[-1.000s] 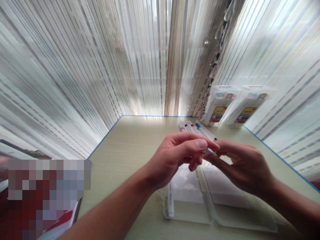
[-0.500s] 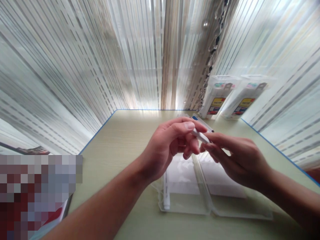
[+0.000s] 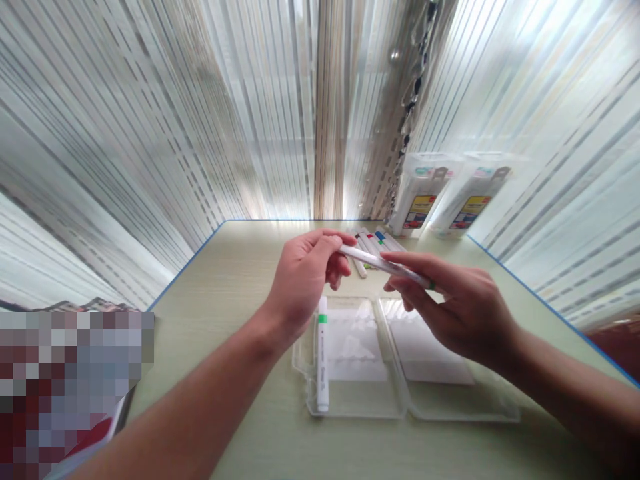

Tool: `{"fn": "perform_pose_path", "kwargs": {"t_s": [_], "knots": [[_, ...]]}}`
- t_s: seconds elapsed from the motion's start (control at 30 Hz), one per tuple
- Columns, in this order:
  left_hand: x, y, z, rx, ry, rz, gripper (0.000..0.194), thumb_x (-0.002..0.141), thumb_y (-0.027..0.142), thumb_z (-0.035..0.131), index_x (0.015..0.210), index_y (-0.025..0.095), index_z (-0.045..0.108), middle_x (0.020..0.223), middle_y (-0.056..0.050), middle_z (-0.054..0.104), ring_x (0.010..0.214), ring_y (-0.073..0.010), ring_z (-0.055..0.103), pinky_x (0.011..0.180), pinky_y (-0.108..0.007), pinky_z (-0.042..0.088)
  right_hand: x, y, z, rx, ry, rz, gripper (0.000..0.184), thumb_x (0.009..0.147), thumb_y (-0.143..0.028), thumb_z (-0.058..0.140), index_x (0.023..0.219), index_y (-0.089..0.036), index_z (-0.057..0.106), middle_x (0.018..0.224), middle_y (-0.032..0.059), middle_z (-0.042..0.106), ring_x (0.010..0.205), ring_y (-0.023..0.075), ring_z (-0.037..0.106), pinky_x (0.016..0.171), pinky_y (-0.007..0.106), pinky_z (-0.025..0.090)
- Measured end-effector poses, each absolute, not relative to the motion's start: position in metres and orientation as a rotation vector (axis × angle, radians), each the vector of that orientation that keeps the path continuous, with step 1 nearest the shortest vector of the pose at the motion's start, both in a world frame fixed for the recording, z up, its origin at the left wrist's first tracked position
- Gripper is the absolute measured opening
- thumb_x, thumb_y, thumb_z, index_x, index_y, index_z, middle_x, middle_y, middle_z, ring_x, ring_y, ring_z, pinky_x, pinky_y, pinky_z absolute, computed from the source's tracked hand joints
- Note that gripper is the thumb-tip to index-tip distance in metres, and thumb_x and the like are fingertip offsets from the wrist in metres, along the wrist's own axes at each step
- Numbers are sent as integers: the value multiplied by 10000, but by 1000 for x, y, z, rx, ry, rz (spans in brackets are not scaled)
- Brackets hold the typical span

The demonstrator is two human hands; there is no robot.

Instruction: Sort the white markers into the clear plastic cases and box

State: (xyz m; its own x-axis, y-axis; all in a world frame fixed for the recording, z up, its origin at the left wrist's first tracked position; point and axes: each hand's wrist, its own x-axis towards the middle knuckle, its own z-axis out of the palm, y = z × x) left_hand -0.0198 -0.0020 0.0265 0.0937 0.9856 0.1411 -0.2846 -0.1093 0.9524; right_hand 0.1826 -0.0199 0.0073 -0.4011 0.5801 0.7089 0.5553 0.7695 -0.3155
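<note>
A slim white marker (image 3: 373, 260) is held roughly level above the table, slanting down to the right. My left hand (image 3: 303, 283) pinches its left end between thumb and fingers. The fingers of my right hand (image 3: 463, 303) are closed round the other end, where a bit of green shows. Below lies an opened clear plastic case (image 3: 360, 416) with white paper (image 3: 353, 347) in both halves. Along the left side of the case rests a white marker with a green band (image 3: 323, 363).
Several white markers with coloured bands (image 3: 377, 240) lie at the back of the table (image 3: 215, 287). Two clear packages with labels (image 3: 420, 207) stand at the back right corner. Striped curtains (image 3: 280, 120) hang behind. A pixelated patch (image 3: 65, 380) covers the left edge.
My hands have drawn apart, the left one moving left, and much more of the marker shows between them. The view has shifted slightly, uncovering the case's green-banded marker and those at the back.
</note>
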Motion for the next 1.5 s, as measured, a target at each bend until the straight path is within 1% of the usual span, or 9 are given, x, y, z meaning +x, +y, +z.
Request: {"fn": "perform_pose_path", "kwargs": {"t_s": [0.23, 0.27, 0.33, 0.4, 0.47, 0.73, 1.17, 1.4, 1.5], "knots": [[-25, 0, 21, 1506, 1069, 1288, 223, 906, 299, 538, 860, 133, 680, 633, -1, 598, 513, -101, 503, 495, -228, 414, 175, -30, 13, -806, -1878, 13, 108, 861, -238, 759, 936, -161, 750, 652, 2, 749, 463, 87, 630, 485, 176, 506], [-26, -2, 22, 1650, 1096, 1277, 234, 921, 311, 539, 910, 139, 698, 692, -17, 625, 590, -122, 559, 559, -245, 464, 174, -30, 13, -800, -1861, 12, 111, 857, -250, 763, 917, -156, 754, 662, 12, 758, 462, 91, 636, 479, 178, 506], [-27, -7, 24, 1997, 1093, 1285, 221, 921, 292, 566, 1013, 155, 712, 941, -76, 695, 875, -186, 655, 767, -314, 537, 174, -30, 13, -791, -1836, 2, 118, 850, -262, 769, 893, -153, 761, 679, 22, 770, 463, 96, 645, 473, 180, 507], [-27, -12, 26, 2329, 999, 1244, 242, 897, 260, 619, 1104, 171, 707, 1159, -114, 681, 1127, -245, 624, 978, -407, 507, 175, -29, 13, -771, -1815, -2, 104, 840, -249, 777, 873, -150, 764, 655, 15, 762, 446, 91, 635, 466, 174, 502], [-26, -15, 26, 2536, 914, 1207, 276, 892, 239, 656, 1159, 176, 692, 1212, -125, 669, 1194, -257, 600, 1035, -429, 486, 175, -29, 15, -738, -1805, 10, 88, 832, -221, 781, 865, -141, 763, 646, 15, 758, 446, 88, 637, 472, 167, 503], [-25, -12, 23, 2710, 820, 1232, 128, 913, 169, 671, 1034, 169, 709, 953, -70, 736, 917, -177, 688, 835, -288, 540, 177, -29, 18, -643, -1844, 80, 124, 869, -245, 756, 897, -124, 743, 712, 37, 775, 554, 100, 706, 557, 153, 536], [-22, -18, 23, 2602, 845, 1222, 131, 900, 178, 672, 1012, 167, 738, 1004, -87, 772, 918, -184, 721, 829, -255, 547, 175, -32, 15, -442, -1915, 126, 281, 907, -198, 675, 1186, -175, 697, 824, 21, 767, 570, 91, 658, 620, 197, 542], [-21, -18, 24, 2609, 797, 1250, 115, 893, 142, 669, 986, 158, 734, 986, -83, 768, 912, -171, 719, 831, -238, 538, 175, -33, 18, -423, -1920, 103, 271, 907, -185, 667, 1176, -163, 696, 832, 35, 765, 616, 100, 671, 650, 197, 547], [-20, -19, 25, 2603, 801, 1241, 101, 887, 137, 681, 973, 151, 732, 986, -82, 769, 925, -170, 720, 840, -235, 538, 177, -34, 20, -409, -1943, 137, 234, 934, -198, 622, 1145, -136, 703, 883, 81, 773, 725, 139, 720, 698, 225, 560]]}}
